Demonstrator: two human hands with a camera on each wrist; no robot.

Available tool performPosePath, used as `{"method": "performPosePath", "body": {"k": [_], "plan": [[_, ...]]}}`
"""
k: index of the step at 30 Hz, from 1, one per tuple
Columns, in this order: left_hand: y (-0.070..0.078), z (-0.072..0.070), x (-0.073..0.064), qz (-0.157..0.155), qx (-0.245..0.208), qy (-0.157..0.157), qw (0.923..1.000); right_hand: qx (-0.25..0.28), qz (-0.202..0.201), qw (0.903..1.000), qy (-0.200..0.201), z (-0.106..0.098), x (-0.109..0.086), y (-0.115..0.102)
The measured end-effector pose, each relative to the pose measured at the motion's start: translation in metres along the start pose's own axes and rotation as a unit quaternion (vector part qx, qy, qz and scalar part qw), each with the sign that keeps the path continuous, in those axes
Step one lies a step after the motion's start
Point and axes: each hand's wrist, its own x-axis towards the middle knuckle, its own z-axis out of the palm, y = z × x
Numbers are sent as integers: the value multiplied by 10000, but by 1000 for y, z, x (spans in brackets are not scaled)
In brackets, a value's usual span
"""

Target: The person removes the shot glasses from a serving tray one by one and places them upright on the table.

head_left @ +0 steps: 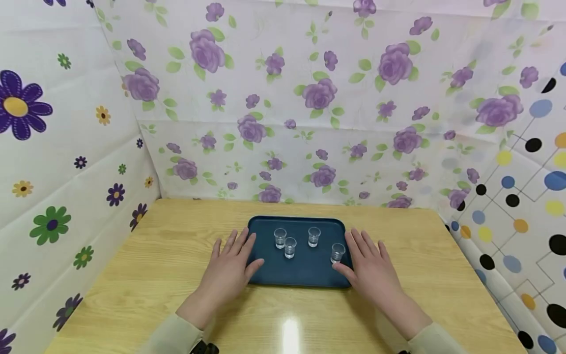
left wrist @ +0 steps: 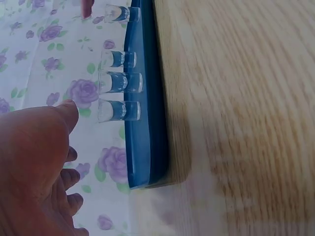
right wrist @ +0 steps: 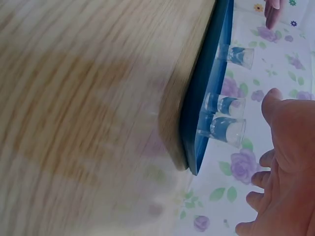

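Observation:
A dark blue rectangular tray (head_left: 292, 274) lies on the wooden table, with several small clear shot glasses standing upright on it. Two of them, a left glass (head_left: 280, 238) and one in front of it (head_left: 289, 248), stand close together. Another glass (head_left: 314, 236) is right of centre, and a fourth-corner one (head_left: 338, 251) stands near the tray's right edge. My left hand (head_left: 230, 270) is at the tray's left side and my right hand (head_left: 373, 268) at its right, fingers straight and spread. Both wrist views show the hands raised above the tray, apart from it and holding nothing.
Around the tray spreads the light wooden tabletop (head_left: 177, 260). Behind the table hangs a cloth with purple roses (head_left: 320, 93). Flowered cloth (head_left: 53, 162) lines the left side, and dotted cloth (head_left: 522, 255) the right.

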Motion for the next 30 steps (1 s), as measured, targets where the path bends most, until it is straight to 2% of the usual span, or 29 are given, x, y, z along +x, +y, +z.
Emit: {"method": "performPosePath", "body": {"k": [9, 15, 21, 30], "plan": [[-8, 1, -3, -51, 36, -13, 10000, 51, -133, 9999, -16, 7, -1, 3], [-13, 12, 2, -88, 77, -51, 9999, 29, -99, 9999, 39, 9, -3, 6], [-11, 21, 4, -98, 58, -207, 9997, 99, 48, 9998, -139, 12, -6, 7], [-11, 21, 2, -227, 162, -389, 9989, 276, 112, 9987, -405, 25, -1, 18]]}}
